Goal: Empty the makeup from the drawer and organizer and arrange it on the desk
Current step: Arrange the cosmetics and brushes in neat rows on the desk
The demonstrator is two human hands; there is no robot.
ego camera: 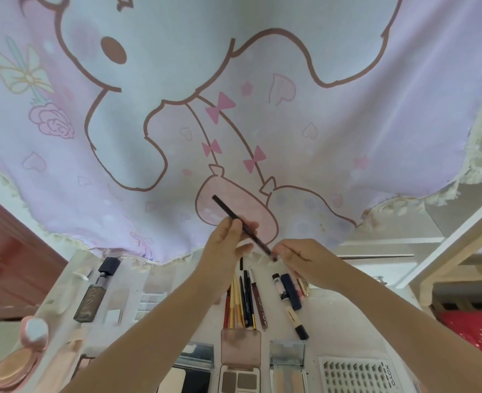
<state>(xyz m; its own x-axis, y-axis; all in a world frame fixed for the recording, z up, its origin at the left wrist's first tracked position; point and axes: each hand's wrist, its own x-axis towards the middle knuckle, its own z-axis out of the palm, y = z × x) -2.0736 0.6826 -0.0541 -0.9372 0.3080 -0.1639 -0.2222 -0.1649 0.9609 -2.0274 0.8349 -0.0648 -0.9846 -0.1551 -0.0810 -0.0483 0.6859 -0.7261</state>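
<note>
I see a thin dark pencil (241, 226) raised over the desk (339, 321), tilted, held by the left hand (228, 242) mid-shaft and pinched by the right hand (299, 258) at its lower end. On the desk: a row of pencils (242, 302) side by side, tubes (288, 292) just right of them, a dark bottle (95, 293) lying at left. Nearest me are an open brow palette (240, 361), a lash tray (358, 374) and a pink compact (15, 361).

A thin dark pencil (241, 226) is held above the white desk (339, 321), at 12 o'clock from a row of slim pencils and brushes (244, 302). At 9 o'clock of that row lies a smoky glass bottle with a dark cap (93, 293); at 3 o'clock, three short tubes (289, 290); at 6 o'clock, an open pink-lidded powder palette (240, 361); at 4 o'clock, a clear lash tray (358, 374).
</note>
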